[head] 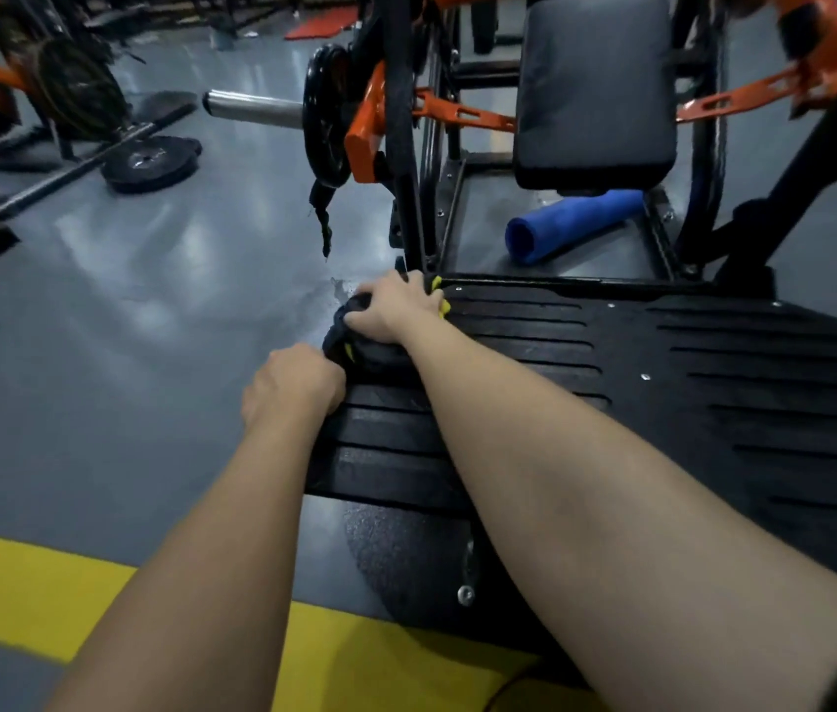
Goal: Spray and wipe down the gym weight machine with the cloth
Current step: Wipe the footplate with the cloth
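Dark cloth (349, 331), with yellow showing at its folds, bunched on the far left corner of the black slotted footplate (663, 382) of the weight machine. From my remote view, the right hand (398, 305) lies on top with fingers bent round the wad, pressing it to the plate; I judge this grip keeps the cloth gathered for wiping the corner edge. The left hand (293, 385) sits at the plate's left rim, touching the cloth's near end. Its fingers are tucked under, so I cannot tell whether they hold cloth or rim; it probably steadies. No spray bottle is in view. Beyond are a grey seat pad (596, 89) and a blue foam roll (570, 226) beneath it.
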The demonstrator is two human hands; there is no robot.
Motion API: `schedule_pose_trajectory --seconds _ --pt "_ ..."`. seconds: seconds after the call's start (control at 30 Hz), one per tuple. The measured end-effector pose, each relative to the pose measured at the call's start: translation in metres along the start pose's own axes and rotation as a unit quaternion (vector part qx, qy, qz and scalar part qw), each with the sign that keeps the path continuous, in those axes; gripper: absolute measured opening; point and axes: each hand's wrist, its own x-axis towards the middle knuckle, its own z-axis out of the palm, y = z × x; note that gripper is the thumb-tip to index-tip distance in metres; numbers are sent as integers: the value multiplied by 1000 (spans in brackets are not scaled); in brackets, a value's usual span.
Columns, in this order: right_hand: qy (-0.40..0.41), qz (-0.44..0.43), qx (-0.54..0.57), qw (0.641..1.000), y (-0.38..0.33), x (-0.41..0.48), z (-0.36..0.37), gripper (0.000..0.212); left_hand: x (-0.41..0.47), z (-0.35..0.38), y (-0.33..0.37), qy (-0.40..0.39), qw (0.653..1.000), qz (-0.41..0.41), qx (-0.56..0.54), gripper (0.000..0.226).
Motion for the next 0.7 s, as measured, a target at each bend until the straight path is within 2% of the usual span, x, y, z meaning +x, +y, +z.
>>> schedule_pose_trajectory --seconds 0.1,0.17,0.43,0.63,0.7 --pt "11 -18 28 999 20 -18 -7 49 -4 -3 1 -8 1000 -9 -12 39" --pt "29 0 30 999 42 -35 -16 49 -6 -5 3 -12 1000 -12 -17 41" --pt "102 155 -11 983 165 -101 -71 39 -15 -10 6 -13 998 -39 -44 44" --pt "134 241 -19 961 167 -76 -80 26 -4 -1 4 -1 998 -48 -50 51" --pt "138 257 -27 956 165 -53 -79 28 1 3 2 1 998 -37 -47 51"
